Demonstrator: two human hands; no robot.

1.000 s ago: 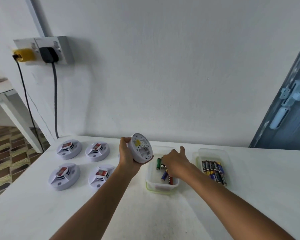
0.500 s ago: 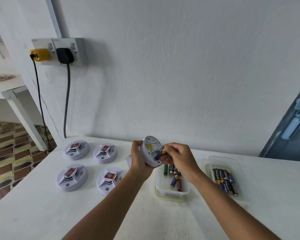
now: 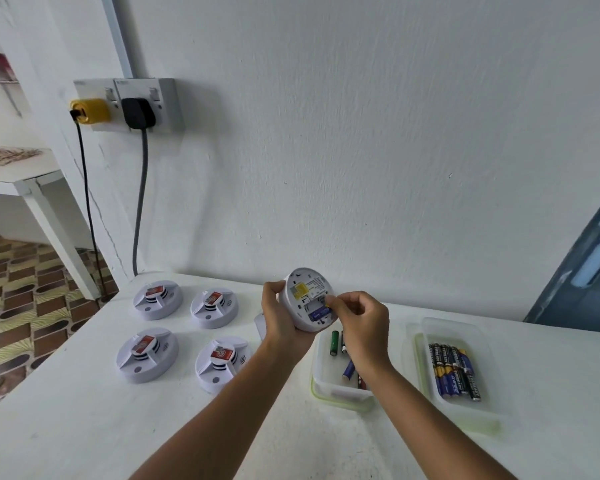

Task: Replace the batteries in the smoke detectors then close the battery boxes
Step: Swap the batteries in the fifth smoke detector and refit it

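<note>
— Round white plastic smoke detector (image 3: 307, 299): where is it?
— Up above the white worktop (image 3: 84, 427), in the left hand (image 3: 281, 323)'s grip.
— And the right hand (image 3: 359, 320)?
— It pinches a small blue battery (image 3: 318, 312) into the open back.

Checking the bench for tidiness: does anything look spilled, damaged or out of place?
Nothing damaged. Loose batteries lie jumbled at different angles in the near container, unlike the neat row in the right tray.

A home room: white table (image 3: 84, 427) against plastered wall, wall sockets (image 3: 132, 103), patterned floor tiles (image 3: 21, 306).
</note>
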